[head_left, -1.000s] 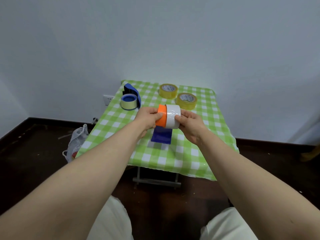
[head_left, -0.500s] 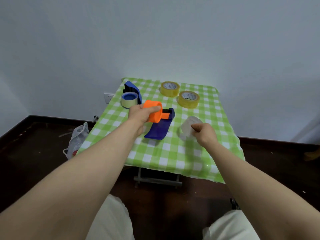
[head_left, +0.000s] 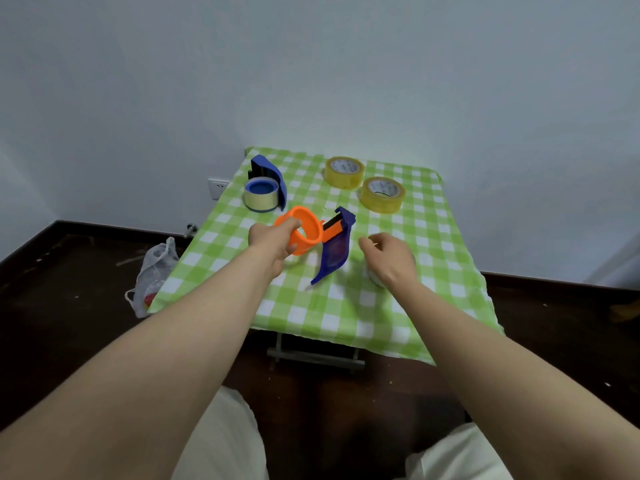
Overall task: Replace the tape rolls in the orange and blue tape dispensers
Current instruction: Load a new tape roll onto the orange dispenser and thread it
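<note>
Left hand [head_left: 273, 241] grips orange dispenser [head_left: 307, 233]; right hand [head_left: 389, 259] partly covers a pale roll [head_left: 375, 280].

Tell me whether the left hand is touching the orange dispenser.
Touching. The head view shows the left hand gripping the orange dispenser, fingers curled over its round rim.

No legible text anywhere. Far yellow roll [head_left: 344, 172] and near yellow roll [head_left: 382, 195], both toward the far right: printed core labels [head_left: 344, 165], dark marks on white, too small to read.
</note>
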Motion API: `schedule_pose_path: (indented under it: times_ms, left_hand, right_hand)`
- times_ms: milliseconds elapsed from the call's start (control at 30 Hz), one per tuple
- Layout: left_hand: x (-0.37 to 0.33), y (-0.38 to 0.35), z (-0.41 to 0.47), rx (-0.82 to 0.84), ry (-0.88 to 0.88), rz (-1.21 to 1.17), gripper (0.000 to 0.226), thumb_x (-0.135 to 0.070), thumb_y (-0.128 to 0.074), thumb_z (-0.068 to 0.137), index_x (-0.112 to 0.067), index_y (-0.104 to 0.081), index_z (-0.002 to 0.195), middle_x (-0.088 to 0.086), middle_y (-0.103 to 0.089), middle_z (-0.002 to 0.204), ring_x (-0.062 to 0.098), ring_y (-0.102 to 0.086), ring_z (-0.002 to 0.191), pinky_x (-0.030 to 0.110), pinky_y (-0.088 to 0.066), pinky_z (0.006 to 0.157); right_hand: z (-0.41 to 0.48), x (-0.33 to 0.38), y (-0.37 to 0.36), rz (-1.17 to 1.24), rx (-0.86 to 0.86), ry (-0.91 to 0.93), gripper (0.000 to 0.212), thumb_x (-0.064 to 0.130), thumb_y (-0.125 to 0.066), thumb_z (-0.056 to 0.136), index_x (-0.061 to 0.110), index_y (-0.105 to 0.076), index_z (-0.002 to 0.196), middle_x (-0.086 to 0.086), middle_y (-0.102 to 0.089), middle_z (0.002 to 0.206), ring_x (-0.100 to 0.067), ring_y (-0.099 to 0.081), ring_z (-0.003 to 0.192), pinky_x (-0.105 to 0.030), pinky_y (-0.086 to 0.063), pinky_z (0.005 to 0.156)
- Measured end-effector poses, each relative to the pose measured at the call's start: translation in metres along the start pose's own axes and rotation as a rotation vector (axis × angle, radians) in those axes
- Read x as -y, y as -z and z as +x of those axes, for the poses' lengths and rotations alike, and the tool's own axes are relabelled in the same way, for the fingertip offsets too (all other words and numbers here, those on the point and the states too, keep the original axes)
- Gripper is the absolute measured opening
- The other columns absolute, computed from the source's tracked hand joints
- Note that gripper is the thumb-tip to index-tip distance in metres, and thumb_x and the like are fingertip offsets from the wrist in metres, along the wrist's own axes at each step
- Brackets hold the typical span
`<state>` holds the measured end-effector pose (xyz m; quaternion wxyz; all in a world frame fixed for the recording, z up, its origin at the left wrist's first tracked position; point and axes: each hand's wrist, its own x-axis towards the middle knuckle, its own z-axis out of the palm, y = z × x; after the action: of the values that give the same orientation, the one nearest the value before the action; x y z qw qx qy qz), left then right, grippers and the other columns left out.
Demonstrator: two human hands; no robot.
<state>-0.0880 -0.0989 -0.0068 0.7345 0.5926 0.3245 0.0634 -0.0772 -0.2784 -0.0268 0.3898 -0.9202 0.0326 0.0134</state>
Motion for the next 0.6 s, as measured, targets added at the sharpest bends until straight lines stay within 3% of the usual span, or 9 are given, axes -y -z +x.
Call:
schedule_pose_path:
  times_ms: [67,100,200,300,367,400,500,600]
  left_hand:
    - [0.000,0.001,-0.001,0.003,0.017,-0.044,0.041,-0.015,-0.069,0.081,0.001,-0.049,0.113,0.010,-0.052,0.103,0.017,-0.056,0.072,0.022,-0.052,0.057]
    - [0.000,0.002,-0.002,0.005,0.028,-0.057,0.032,-0.013,-0.067,0.082,0.000,-0.050,0.104,0.010,-0.051,0.100,0.020,-0.056,0.078,0.023,-0.053,0.059]
    - [0.000,0.011,0.001,0.017,0.074,-0.046,0.014,-0.008,-0.062,0.082,-0.005,-0.049,0.079,0.008,-0.047,0.080,0.024,-0.056,0.079,0.026,-0.057,0.055]
    - [0.005,0.017,0.005,0.051,0.121,0.061,0.010,-0.007,-0.060,0.083,-0.002,-0.051,0.085,0.010,-0.053,0.077,0.020,-0.060,0.064,0.030,-0.059,0.051]
    - [0.011,0.020,0.011,0.048,0.132,0.206,0.012,-0.007,-0.059,0.084,-0.002,-0.051,0.092,0.010,-0.056,0.073,0.020,-0.060,0.059,0.038,-0.060,0.070]
    - [0.014,0.022,0.014,0.046,0.127,0.265,0.012,-0.008,-0.059,0.083,-0.002,-0.051,0.090,0.010,-0.056,0.071,0.021,-0.060,0.058,0.040,-0.059,0.075]
    - [0.020,0.026,0.023,0.035,0.101,0.394,0.015,-0.010,-0.060,0.081,-0.005,-0.048,0.074,0.013,-0.059,0.078,0.027,-0.063,0.061,0.034,-0.059,0.060]
    - [0.026,0.028,0.034,0.008,0.068,0.502,0.017,-0.014,-0.061,0.080,-0.005,-0.047,0.075,0.010,-0.053,0.075,0.030,-0.060,0.071,0.039,-0.059,0.074]
  right_hand:
    - [-0.003,0.017,-0.008,0.234,0.214,-0.150,0.058,0.051,-0.054,0.084,0.006,-0.052,0.121,-0.011,-0.066,0.102,-0.024,-0.070,0.074,-0.029,-0.052,0.056]
    - [-0.004,0.022,-0.012,0.304,0.297,-0.185,0.053,0.046,-0.057,0.084,0.004,-0.053,0.115,-0.014,-0.066,0.098,-0.024,-0.069,0.066,-0.029,-0.054,0.051]
    - [-0.002,0.035,-0.024,0.358,0.378,-0.180,0.016,0.014,-0.046,0.088,0.002,-0.055,0.084,-0.020,-0.066,0.081,-0.030,-0.065,0.058,-0.039,-0.059,0.061]
    - [0.005,0.039,-0.029,0.187,0.337,-0.119,0.017,0.008,-0.036,0.086,0.004,-0.050,0.078,-0.023,-0.066,0.079,-0.038,-0.068,0.065,-0.046,-0.060,0.072]
    - [0.012,0.041,-0.033,0.025,0.322,-0.052,0.016,0.008,-0.034,0.086,0.003,-0.048,0.082,-0.021,-0.066,0.077,-0.039,-0.069,0.067,-0.044,-0.058,0.074]
    - [0.017,0.042,-0.036,-0.045,0.313,-0.025,0.016,0.008,-0.033,0.087,0.003,-0.047,0.082,-0.019,-0.065,0.076,-0.038,-0.068,0.066,-0.042,-0.057,0.073]
    - [0.028,0.045,-0.042,-0.204,0.281,0.023,0.017,0.008,-0.032,0.089,0.004,-0.048,0.086,-0.015,-0.064,0.074,-0.034,-0.067,0.062,-0.033,-0.054,0.064]
    - [0.035,0.048,-0.049,-0.290,0.284,0.037,0.015,0.006,-0.032,0.088,0.007,-0.046,0.082,-0.012,-0.060,0.070,-0.027,-0.059,0.052,-0.024,-0.044,0.054]
